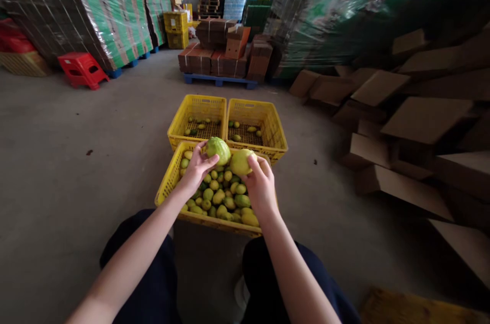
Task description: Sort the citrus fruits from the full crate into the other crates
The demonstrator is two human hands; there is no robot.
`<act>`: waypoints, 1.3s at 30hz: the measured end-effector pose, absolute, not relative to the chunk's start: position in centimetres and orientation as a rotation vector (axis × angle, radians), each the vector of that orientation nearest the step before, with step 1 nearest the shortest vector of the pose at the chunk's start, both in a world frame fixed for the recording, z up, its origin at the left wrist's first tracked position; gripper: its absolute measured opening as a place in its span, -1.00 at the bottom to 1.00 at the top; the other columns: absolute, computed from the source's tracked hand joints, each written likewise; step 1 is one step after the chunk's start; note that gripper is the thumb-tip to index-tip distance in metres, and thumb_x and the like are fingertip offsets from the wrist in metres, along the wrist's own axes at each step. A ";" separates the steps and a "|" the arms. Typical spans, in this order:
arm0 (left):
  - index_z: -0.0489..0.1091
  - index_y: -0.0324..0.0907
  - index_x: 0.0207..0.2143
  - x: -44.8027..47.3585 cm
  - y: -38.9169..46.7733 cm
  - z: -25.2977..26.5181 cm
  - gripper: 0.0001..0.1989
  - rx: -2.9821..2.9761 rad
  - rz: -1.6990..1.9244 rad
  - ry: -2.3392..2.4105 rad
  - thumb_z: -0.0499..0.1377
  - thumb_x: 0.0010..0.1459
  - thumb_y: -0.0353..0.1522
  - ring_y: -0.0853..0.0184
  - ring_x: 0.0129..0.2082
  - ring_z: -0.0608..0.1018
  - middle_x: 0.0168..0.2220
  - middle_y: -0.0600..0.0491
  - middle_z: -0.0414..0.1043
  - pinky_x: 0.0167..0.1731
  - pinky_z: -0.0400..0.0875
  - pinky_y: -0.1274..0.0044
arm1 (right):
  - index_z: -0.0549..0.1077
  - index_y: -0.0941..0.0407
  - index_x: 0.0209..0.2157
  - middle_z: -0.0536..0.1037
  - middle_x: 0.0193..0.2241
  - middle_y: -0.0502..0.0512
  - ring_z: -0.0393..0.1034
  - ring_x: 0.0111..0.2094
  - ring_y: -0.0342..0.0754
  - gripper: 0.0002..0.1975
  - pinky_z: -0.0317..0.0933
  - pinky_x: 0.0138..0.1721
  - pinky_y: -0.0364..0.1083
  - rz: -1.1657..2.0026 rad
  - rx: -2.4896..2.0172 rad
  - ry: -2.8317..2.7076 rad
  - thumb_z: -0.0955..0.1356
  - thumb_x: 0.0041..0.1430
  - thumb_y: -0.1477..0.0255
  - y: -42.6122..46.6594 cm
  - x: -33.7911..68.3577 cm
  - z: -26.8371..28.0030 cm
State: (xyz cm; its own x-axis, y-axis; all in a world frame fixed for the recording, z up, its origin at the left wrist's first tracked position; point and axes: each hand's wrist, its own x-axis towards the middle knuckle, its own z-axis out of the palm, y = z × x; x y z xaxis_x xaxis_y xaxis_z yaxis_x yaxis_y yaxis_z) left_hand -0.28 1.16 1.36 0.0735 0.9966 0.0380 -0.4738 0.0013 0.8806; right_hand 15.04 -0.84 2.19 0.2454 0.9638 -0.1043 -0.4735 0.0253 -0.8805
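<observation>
Near the centre of the frame, my left hand point(197, 168) has its thumb and fingers clamped on a green, bumpy lemon-like fruit point(218, 150). Just to the right, my right hand point(262, 181) grips a smoother, yellower lemon-like fruit point(241, 162), thumb across its right side. I hold the two side by side; whether their skins touch I can't tell.

Both are above a yellow plastic crate point(165, 186) in the middle of the frame, filled with smaller green and yellow fruits point(218, 196). Just beyond it stand two more yellow crates, the left one point(176, 125) and the right one point(278, 130), each with a few fruits scattered over its slotted bottom. My dark trouser legs point(141, 273) show at the bottom of the frame, one on each side.

At upper centre, bundles of flattened cardboard point(228, 65) lie on a blue pallet point(220, 81). A red plastic stool point(82, 69) stands at upper left, beside a film-wrapped green stack point(118, 7). Down the right side of the frame, brown cardboard boxes point(424, 120) lie in a jumbled heap on the grey floor point(76, 160).
</observation>
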 end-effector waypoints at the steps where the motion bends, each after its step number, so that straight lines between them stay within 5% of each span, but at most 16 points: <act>1: 0.32 -0.10 -0.09 -0.2 1.3 1.4 -0.52 0.817 1.342 0.759 0.40 -0.06 -0.30 0.23 -0.13 0.57 -0.17 0.04 0.52 -0.09 0.43 0.40 | 0.42 0.07 -0.37 0.55 -0.40 -0.04 0.48 -0.34 -0.06 -0.66 0.41 -0.25 -0.04 1.312 -0.955 -0.568 0.51 -0.10 0.18 -0.6 15.2 2.2; 7: 0.40 -0.21 -0.20 -0.3 1.2 2.6 -0.67 0.561 1.197 0.678 0.32 -0.05 -0.34 0.16 -0.13 0.58 -0.25 -0.02 0.54 -0.13 0.49 0.36 | 0.49 0.11 -0.36 0.59 -0.43 0.03 0.48 -0.39 -0.04 -0.72 0.48 -0.31 -0.02 1.570 -0.903 -0.330 0.50 -0.08 0.24 0.1 15.6 2.3; 11: 0.42 -0.26 -0.23 -0.3 1.0 3.2 -0.72 0.390 1.147 0.698 0.25 0.05 -0.25 0.21 -0.31 0.60 -0.33 -0.06 0.54 -0.35 0.53 0.45 | 0.44 0.09 -0.42 0.55 -0.51 -0.07 0.45 -0.47 -0.10 -0.77 0.50 -0.37 -0.06 1.507 -0.920 -0.234 0.51 -0.10 0.32 -0.2 15.4 2.9; 15: 0.40 -0.25 -0.30 -0.2 1.2 3.1 -0.70 0.197 1.160 0.772 0.22 0.12 -0.16 0.36 -0.55 0.54 -0.43 -0.02 0.51 -0.59 0.46 0.56 | 0.42 0.09 -0.48 0.51 -0.61 -0.04 0.39 -0.61 -0.13 -0.71 0.40 -0.60 -0.15 1.548 -1.067 -0.198 0.50 -0.08 0.20 -0.3 14.9 3.3; 18: 0.39 -0.27 -0.30 -0.2 1.4 2.8 -0.68 0.003 1.149 0.784 0.19 0.14 -0.16 0.37 -0.56 0.53 -0.47 -0.01 0.49 -0.65 0.44 0.60 | 0.42 0.10 -0.51 0.50 -0.64 0.00 0.39 -0.63 -0.11 -0.64 0.28 -0.70 -0.19 1.626 -1.079 -0.244 0.47 -0.05 0.10 -0.2 14.6 3.1; 31: 0.47 -0.32 -0.13 -0.3 1.4 2.6 -0.68 0.029 1.119 0.693 0.03 0.25 -0.31 0.31 -0.44 0.60 -0.41 -0.06 0.54 -0.36 0.59 0.43 | 0.43 0.10 -0.48 0.56 -0.62 0.04 0.46 -0.62 -0.07 -0.69 0.29 -0.70 -0.17 1.625 -1.112 -0.270 0.43 0.01 0.13 0.6 14.6 1.4; 39: 0.42 -0.25 -0.42 0.2 1.1 2.1 -0.82 -0.052 1.191 0.645 0.12 0.15 -0.32 0.27 -0.39 0.61 -0.45 -0.03 0.54 -0.22 0.56 0.37 | 0.53 0.13 -0.36 0.59 -0.49 0.01 0.48 -0.46 -0.05 -0.62 0.39 -0.46 -0.10 1.426 -1.095 -0.387 0.48 -0.10 0.11 0.4 14.2 0.8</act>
